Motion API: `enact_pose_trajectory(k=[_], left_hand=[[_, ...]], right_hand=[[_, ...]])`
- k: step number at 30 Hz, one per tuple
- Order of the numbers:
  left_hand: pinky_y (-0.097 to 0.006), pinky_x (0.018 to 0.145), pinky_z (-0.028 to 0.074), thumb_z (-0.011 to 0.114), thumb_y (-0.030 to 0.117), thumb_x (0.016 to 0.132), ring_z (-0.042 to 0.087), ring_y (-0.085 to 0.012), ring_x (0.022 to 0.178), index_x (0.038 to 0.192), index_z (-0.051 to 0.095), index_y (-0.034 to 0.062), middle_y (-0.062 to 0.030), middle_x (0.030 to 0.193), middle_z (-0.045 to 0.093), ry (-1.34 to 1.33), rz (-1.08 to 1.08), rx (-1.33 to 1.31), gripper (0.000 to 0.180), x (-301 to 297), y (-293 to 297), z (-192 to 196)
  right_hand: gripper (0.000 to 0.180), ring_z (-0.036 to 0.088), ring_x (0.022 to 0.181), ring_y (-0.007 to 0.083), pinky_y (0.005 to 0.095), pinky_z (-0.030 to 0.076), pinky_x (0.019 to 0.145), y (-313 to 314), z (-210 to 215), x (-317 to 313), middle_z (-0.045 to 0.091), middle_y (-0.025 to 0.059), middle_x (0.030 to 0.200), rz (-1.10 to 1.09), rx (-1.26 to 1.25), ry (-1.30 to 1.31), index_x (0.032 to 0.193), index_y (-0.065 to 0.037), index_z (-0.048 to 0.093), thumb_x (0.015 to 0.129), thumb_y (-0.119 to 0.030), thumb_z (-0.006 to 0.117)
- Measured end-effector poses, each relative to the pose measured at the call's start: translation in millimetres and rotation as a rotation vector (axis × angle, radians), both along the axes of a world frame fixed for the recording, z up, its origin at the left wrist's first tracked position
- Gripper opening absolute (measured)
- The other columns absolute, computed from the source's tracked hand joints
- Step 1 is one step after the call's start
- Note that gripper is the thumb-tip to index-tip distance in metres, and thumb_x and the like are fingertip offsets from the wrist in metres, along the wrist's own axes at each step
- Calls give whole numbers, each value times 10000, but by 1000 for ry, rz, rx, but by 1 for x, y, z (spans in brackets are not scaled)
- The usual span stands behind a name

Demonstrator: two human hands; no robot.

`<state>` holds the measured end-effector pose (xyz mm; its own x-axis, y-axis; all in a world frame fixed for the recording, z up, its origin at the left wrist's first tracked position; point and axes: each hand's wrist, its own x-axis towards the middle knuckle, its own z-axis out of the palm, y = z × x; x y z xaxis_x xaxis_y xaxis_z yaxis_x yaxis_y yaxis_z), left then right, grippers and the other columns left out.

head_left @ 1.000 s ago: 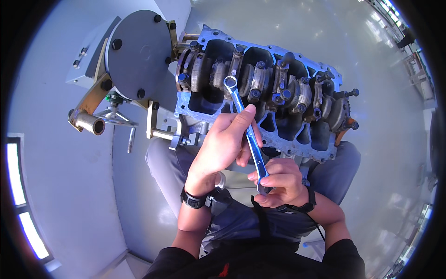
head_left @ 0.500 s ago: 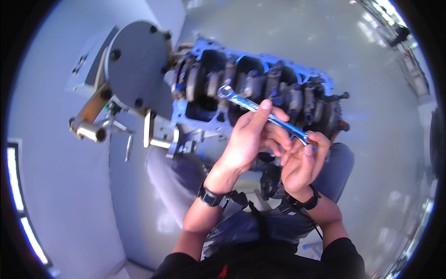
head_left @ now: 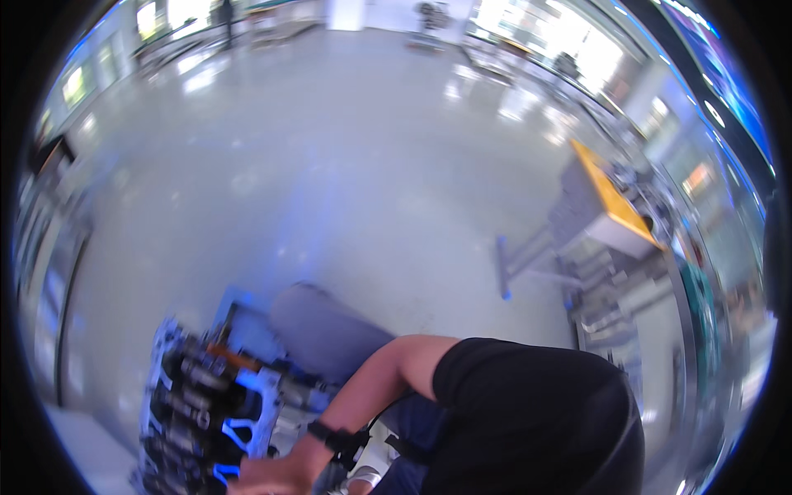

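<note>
My right hand shows only in part at the lower edge, in front of the engine block. Its fingers run out of the picture, so what they hold, if anything, is hidden. A black band circles the wrist. Past the hand, to the left, the engine block stands with its dark crankshaft exposed; both are cut off below. My left hand is outside the view. The blue-handled combination wrench cannot be made out.
Far right is a yellow-topped bench on grey legs with blue feet. Close to my right side runs a workbench or cart with metal parts on it. A glossy grey floor stretches ahead to windows and benches along the walls.
The view has swung up and to the right. The engine block has shifted to the lower left. My left hand and the wrench, both visible earlier, no longer show.
</note>
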<state>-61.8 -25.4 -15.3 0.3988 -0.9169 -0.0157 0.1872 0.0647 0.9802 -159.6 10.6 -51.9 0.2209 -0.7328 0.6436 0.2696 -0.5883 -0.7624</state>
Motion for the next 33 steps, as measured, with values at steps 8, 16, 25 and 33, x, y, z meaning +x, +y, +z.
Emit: enact_pose_trajectory(k=[8, 16, 25, 33], left_hand=[[-224, 443, 325, 424, 330, 925, 412, -104, 471, 870, 530, 23, -17, 548, 432, -161, -499, -159, 330, -82, -32, -8], [-224, 440, 323, 422, 334, 924, 399, -109, 448, 851, 528, 25, -21, 535, 434, -280, -702, -188, 335, -146, -49, -22], [-224, 437, 320, 418, 338, 924, 385, -115, 422, 830, 526, 27, -26, 519, 435, -373, -646, -216, 342, -152, -53, -23], [-224, 434, 318, 416, 342, 924, 373, -120, 400, 812, 524, 29, -29, 506, 436, -432, 234, -147, 349, 18, -52, 15]], right_hand=[[251, 568, 546, 217, 322, 412, 476, -6, -10, -33, 551, 71, 688, -220, -205, 262, 1001, -42, 486, 859, -242, 540], [252, 572, 554, 222, 322, 423, 485, -5, -22, -77, 565, 80, 704, -483, -307, 474, 1002, -41, 492, 858, -242, 544], [254, 576, 563, 228, 322, 436, 496, 2, -30, -63, 580, 90, 722, -459, -414, 596, 1002, -40, 498, 856, -242, 548], [220, 567, 561, 237, 338, 410, 478, -16, 3, 20, 558, 58, 695, -75, -516, 233, 969, -72, 502, 817, -216, 568]])
